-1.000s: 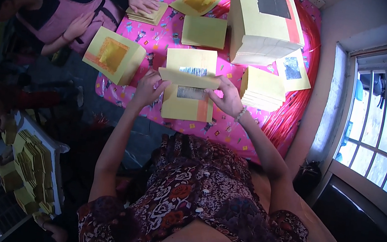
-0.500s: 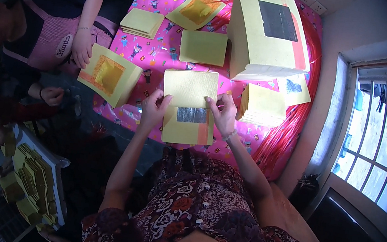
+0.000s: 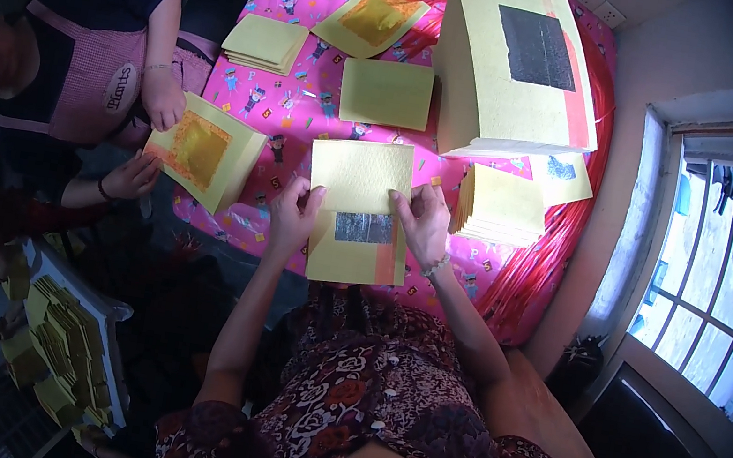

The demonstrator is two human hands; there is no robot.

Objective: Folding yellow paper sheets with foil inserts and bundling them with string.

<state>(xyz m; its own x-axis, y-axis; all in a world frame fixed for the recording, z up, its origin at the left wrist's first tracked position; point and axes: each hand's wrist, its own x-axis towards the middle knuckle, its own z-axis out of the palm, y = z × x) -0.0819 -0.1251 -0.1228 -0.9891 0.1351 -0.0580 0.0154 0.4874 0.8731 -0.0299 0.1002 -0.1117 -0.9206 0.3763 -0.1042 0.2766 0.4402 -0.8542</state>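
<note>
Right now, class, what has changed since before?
A co-worker's hand left the small stack, moving down-left to the nearer orange-patched sheet. The held sheet, nearly edge-on before, now shows its plain face. Left hand and right hand still pinch its sides; the tall stack stayed.

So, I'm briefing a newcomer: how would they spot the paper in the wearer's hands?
Start at the pink table. At its near edge, the left hand and right hand hold yellow paper. Unlike its neighbours, it has a plain panel above a silvery patch.
</note>
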